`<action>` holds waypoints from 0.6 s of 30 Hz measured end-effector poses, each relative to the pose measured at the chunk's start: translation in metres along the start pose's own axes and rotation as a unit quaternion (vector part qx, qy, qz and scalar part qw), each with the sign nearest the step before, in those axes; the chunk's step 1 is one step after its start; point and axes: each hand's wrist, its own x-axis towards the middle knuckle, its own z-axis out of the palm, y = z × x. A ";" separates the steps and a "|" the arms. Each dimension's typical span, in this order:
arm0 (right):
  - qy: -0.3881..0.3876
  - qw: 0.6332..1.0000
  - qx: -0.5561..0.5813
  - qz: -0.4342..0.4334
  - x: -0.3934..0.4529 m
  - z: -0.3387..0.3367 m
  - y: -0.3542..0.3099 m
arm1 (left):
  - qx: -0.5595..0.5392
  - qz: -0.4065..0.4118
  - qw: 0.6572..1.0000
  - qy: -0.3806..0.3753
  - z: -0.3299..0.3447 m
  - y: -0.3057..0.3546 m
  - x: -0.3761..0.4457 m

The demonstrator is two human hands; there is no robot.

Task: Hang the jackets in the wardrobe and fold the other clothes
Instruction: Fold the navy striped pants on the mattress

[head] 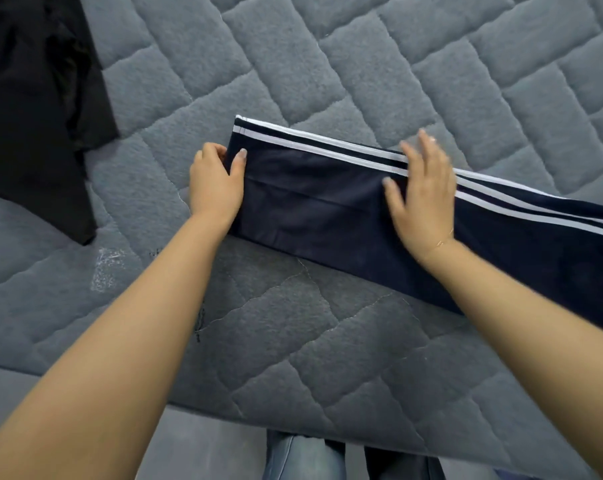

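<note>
Striped track pants (328, 202) are pinched at the end by the left hand (215, 188) and pressed flat by the open right hand (421, 199); the fold may slip if the pressing hand is lifted early.

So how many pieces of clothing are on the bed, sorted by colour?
Navy with white stripes: 1, the track pants, under both hands
Black: 1, the black garment at the far left
Total: 2
</note>
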 end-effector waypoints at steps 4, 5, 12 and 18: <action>-0.142 0.987 -0.007 -0.076 -0.068 0.022 -0.020 | 0.012 -0.021 0.996 -0.084 -0.003 -0.012 -0.016; -0.198 0.978 -0.025 -0.063 -0.081 0.030 -0.019 | 0.009 -0.018 0.994 -0.104 -0.003 -0.015 -0.018; -0.217 0.974 0.050 -0.046 -0.091 0.036 -0.007 | -0.210 0.013 0.966 -0.150 -0.006 0.018 -0.047; -0.112 0.970 0.193 0.093 -0.117 -0.023 0.040 | -0.182 0.115 0.963 -0.163 0.035 0.108 -0.111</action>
